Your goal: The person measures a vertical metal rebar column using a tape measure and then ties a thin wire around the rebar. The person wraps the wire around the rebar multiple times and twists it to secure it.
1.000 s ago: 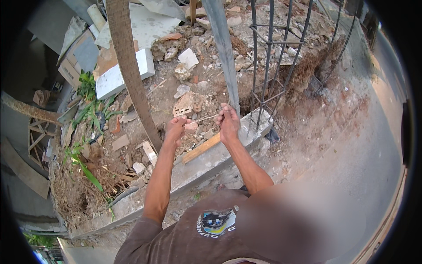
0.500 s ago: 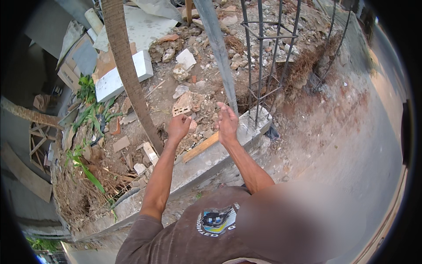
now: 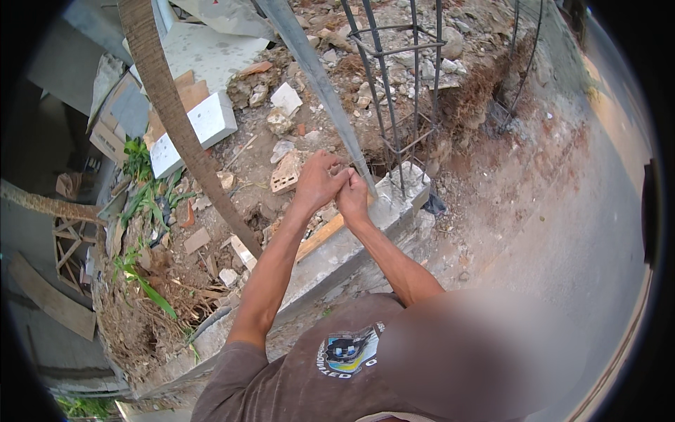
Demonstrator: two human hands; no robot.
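My left hand (image 3: 320,179) and my right hand (image 3: 351,193) meet at the foot of a grey upright post (image 3: 323,81), fingers closed; whatever they grip is hidden or too small to make out. Just below them a pale wooden strip (image 3: 316,238) lies along a concrete beam (image 3: 394,204). A rebar cage (image 3: 380,56) rises from that beam, right of the post. A broken holed brick (image 3: 285,179) lies in the rubble just left of my hands.
A rough brown plank (image 3: 176,112) leans upright at the left, beside a white block (image 3: 193,141), broken boards (image 3: 112,133) and green leaves (image 3: 137,158). More bent rebar (image 3: 527,77) stands at the back right. A dusty paved surface (image 3: 555,232) runs down the right.
My left hand has moved up and right to meet my right hand, which has shifted slightly down. The thin line stretched between them earlier is now obscured. The view has shifted a little.
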